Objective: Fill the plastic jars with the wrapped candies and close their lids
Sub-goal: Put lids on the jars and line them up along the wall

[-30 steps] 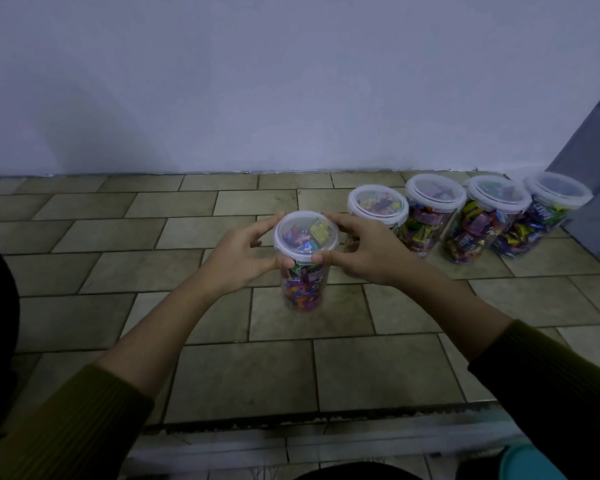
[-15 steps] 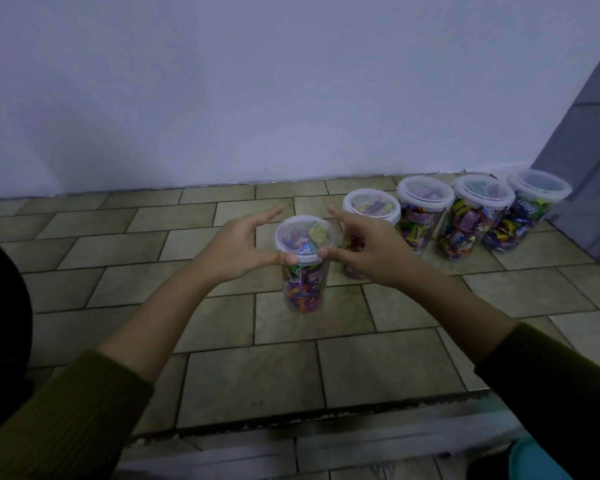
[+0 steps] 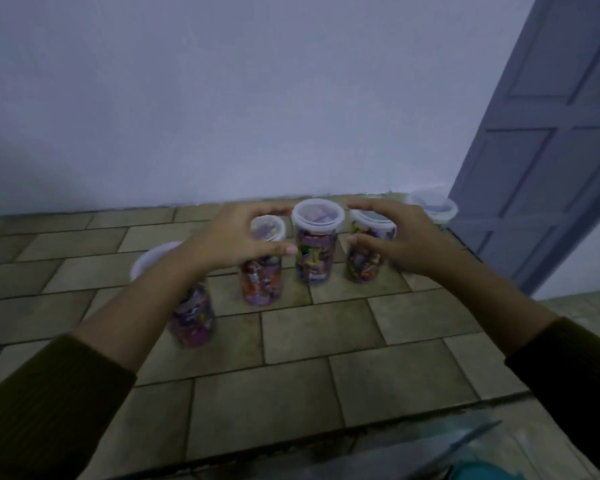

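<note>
Five jars (image 3: 317,240) upright on the floor (image 3: 395,368) — long axes vertical, lids up. My left hand (image 3: 236,237) and right hand (image 3: 406,237) — fingers released, grasping nothing.

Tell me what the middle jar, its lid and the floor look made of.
Middle jar: clear plastic, seemingly; wrapped candies show through its wall. Lid: translucent whitish plastic, contents dimly visible. Floor: matte beige tiles, probably ceramic, with dark grout lines.

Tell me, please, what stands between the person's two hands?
In the head view, a lidded clear plastic jar of wrapped candies stands between the left hand and the right hand; neither plainly grips it.
</note>
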